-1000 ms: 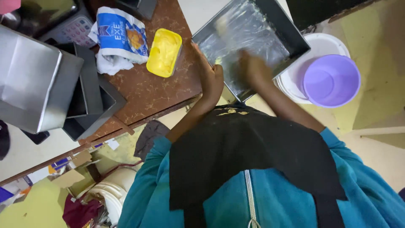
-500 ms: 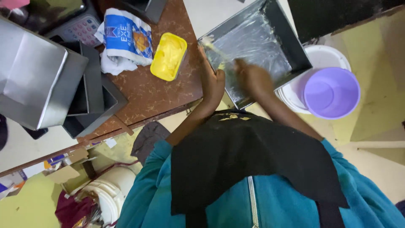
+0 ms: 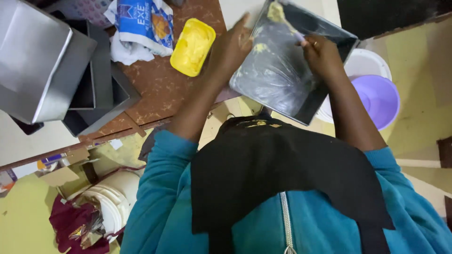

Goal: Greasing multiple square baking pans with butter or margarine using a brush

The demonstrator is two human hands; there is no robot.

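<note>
Since 0.5 s ago the baking tray (image 3: pixel 282 75) has tipped up more & sits higher in the frame, top centre-right; right hand has gone from the tray's lower middle up toward its upper right edge. Left hand also sits higher, at the tray's left rim.

Left hand (image 3: pixel 230 47): fingers spread fairly wide, palm & fingers pressed against the tray's left edge, steadying it. Not curled round anything else.

Right hand (image 3: pixel 320 54): closed in a loose fist round a thin pale handle, prob. a brush or spatula (image 3: pixel 285 21); its yellow-smeared tip lies on the tray's upper left corner. Ring visible on one finger.

Tray: dark metal, rectangular, tilted, inside coated w/ a shiny greasy film & yellow smears. Lower corner hangs past the table edge, over the person's chest.

Around it:
- yellow tub (image 3: pixel 193 46) w/ pale yellow fat inside, just left of the left hand, on the brown table (image 3: pixel 160 89).
- blue & white packet (image 3: pixel 143 23) upper left of the tub, on white cloth.
- stack of square steel tins (image 3: pixel 42 61) at far left.
- purple bowl (image 3: pixel 379 99) sitting in a white bucket (image 3: pixel 367 61), right of the tray, below the right forearm.
- white buckets (image 3: pixel 113 202) & maroon cloth lower left, on the floor.
</note>
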